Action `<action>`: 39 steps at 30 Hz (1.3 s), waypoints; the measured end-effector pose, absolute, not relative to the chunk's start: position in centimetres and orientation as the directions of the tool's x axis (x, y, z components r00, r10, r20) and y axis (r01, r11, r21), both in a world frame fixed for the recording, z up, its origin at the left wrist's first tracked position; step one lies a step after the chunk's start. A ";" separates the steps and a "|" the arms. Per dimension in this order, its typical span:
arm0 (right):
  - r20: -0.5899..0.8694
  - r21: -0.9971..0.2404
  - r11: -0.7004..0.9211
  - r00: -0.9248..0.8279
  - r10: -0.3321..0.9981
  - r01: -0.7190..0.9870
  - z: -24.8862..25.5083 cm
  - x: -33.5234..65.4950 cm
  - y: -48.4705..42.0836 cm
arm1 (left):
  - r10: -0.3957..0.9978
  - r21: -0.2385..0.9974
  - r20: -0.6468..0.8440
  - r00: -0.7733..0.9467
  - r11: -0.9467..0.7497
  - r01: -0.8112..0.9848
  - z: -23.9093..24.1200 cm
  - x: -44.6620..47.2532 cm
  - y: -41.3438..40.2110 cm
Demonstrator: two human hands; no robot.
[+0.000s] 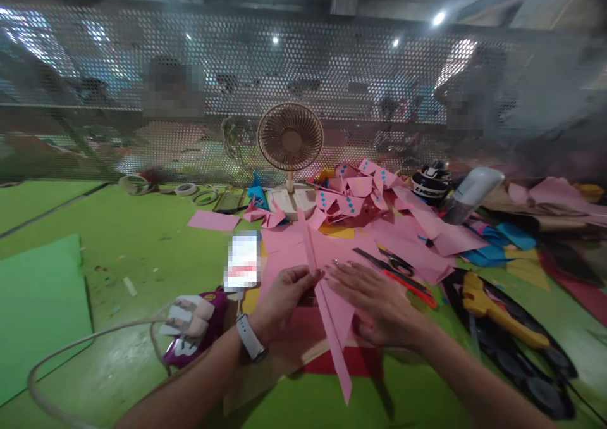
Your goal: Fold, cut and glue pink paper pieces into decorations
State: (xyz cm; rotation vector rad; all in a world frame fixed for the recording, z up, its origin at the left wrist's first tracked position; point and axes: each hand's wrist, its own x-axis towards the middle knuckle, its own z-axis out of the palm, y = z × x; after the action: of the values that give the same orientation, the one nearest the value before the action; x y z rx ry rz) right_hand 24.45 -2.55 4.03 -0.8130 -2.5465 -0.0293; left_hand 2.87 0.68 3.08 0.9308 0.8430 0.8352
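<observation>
A long folded strip of pink paper (334, 343) runs away from me across the middle of the table, tilted slightly. My left hand (287, 293) wears a watch (250, 338) at the wrist and pinches the strip's left edge between thumb and fingertips. Lying beside it, my right hand (374, 299) has its fingers stretched out flat over the pink paper right of the fold. Under both hands are more pink sheets (284, 245) and a red sheet (344, 360).
Behind the sheets stand a fan (290, 139) and a heap of pink paper pieces (355, 192). A lit phone (243, 261) and charger plug (190, 315) lie left. Rightward are scissors (396, 261), a red-handled cutter (410, 288) and a yellow glue gun (502, 315). A perforated partition (332, 68) closes the back.
</observation>
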 end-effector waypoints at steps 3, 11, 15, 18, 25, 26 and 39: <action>0.405 0.001 0.849 -0.776 0.483 0.529 3.3 23.7 -2.7 | 0.841 0.892 -0.240 0.485 0.388 -0.231 2.8 3.2 0.2; 0.430 0.029 0.862 -0.785 0.446 0.507 3.6 24.2 -2.7 | 0.802 0.873 -0.209 0.559 0.410 -0.262 3.3 3.2 0.0; 0.449 0.041 0.857 -0.775 0.444 0.514 4.0 24.2 -2.9 | 0.777 0.876 -0.214 0.592 0.421 -0.235 3.4 3.1 0.0; 0.460 0.036 0.869 -0.780 0.424 0.493 4.0 24.1 -2.9 | 0.795 0.893 -0.213 0.567 0.394 -0.217 3.1 3.2 0.0; 0.594 -0.081 0.868 -0.676 0.437 0.490 3.3 23.9 -2.6 | 0.769 0.883 -0.147 0.622 0.386 -0.268 3.2 3.3 0.0; 0.595 -0.095 0.870 -0.673 0.439 0.484 3.2 23.9 -2.6 | 0.773 0.886 -0.149 0.617 0.381 -0.264 3.3 3.3 0.0; 0.645 -0.436 0.603 -0.235 0.727 0.668 3.0 23.2 -3.0 | 0.790 0.929 -0.127 0.599 0.307 -0.208 3.5 3.9 -1.2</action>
State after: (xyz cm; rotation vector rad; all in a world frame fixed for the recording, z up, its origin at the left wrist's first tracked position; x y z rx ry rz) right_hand 23.15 -3.04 2.98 -1.1079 -1.9587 0.0858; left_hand 3.88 -1.17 3.47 1.0608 0.6549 0.7261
